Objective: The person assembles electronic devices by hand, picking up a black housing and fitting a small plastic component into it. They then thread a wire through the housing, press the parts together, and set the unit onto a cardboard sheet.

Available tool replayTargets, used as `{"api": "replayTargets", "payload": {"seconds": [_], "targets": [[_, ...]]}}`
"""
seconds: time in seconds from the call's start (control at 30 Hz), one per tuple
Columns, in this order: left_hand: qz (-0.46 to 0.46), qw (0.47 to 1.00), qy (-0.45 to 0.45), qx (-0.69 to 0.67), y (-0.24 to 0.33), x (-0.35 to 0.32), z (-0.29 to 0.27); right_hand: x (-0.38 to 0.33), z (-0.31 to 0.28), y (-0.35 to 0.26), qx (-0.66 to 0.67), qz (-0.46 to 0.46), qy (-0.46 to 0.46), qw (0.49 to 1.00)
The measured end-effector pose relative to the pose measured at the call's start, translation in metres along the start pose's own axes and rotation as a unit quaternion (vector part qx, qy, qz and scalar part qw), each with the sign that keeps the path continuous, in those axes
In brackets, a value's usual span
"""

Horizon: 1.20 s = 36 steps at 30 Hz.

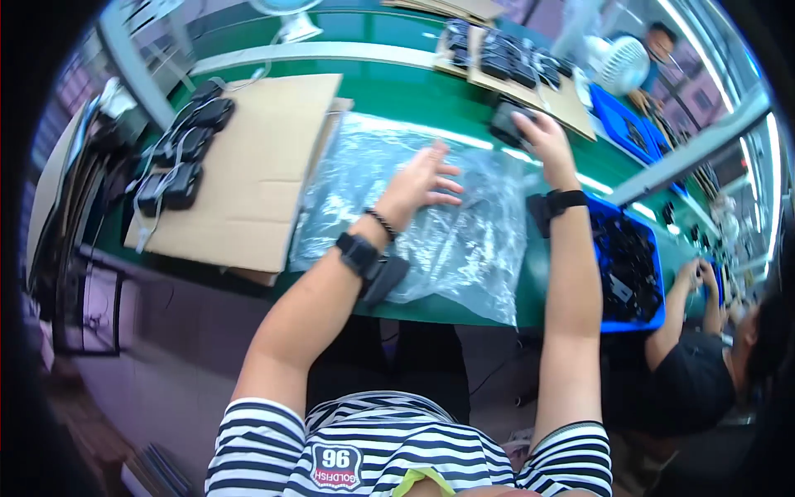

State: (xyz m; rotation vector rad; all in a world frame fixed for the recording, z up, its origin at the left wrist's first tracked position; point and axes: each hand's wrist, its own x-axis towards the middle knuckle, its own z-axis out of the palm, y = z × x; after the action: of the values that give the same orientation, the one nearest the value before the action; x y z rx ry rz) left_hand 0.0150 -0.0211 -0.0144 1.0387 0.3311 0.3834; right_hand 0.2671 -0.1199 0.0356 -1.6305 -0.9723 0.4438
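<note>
My left hand (421,184) hovers over a clear plastic bag (464,257), its fingers spread and nothing in them. The bag lies flat and wrinkled on the green table (439,311). Farther right, my right hand (542,145) grips a black boxy device (508,123) just beyond the bag's far right corner. The fingers cover part of the device, so its exact kind does not show. To the left, several black devices with pale cables (180,186) stand in a row along the edge of a cardboard sheet (257,157).
More black devices (505,56) sit on cardboard at the back. A blue bin (660,282) full of black parts is at the right, beside a seated person (696,364). A white fan (623,65) and another person (658,50) are at the far right. A metal post (137,66) rises at left.
</note>
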Motion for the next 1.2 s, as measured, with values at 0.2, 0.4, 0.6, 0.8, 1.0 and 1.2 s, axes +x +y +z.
{"api": "replayTargets", "payload": {"seconds": [0.2, 0.4, 0.6, 0.8, 1.0, 1.2], "targets": [[0.046, 0.993, -0.067, 0.086, -0.022, 0.019, 0.027, 0.087, -0.125, 0.108, -0.307, -0.033, 0.082, 0.947], [0.133, 0.947, 0.021, 0.290, -0.022, -0.002, 0.003, 0.091, 0.047, -0.034, -0.388, -0.170, -0.048, 0.905], [0.199, 0.930, 0.019, 0.308, -0.049, 0.023, 0.024, 0.034, 0.261, -0.162, -0.263, -0.249, -0.325, 0.874], [0.254, 0.902, 0.072, 0.341, -0.040, 0.017, 0.017, -0.030, 0.405, -0.184, -0.260, -0.349, -0.360, 0.825], [0.151, 0.945, 0.081, 0.277, -0.041, 0.008, 0.015, -0.061, 0.436, -0.177, -0.343, -0.426, -0.248, 0.799], [0.192, 0.953, 0.035, 0.230, -0.066, 0.028, 0.007, -0.059, 0.359, -0.183, -0.384, -0.292, -0.282, 0.829]]}}
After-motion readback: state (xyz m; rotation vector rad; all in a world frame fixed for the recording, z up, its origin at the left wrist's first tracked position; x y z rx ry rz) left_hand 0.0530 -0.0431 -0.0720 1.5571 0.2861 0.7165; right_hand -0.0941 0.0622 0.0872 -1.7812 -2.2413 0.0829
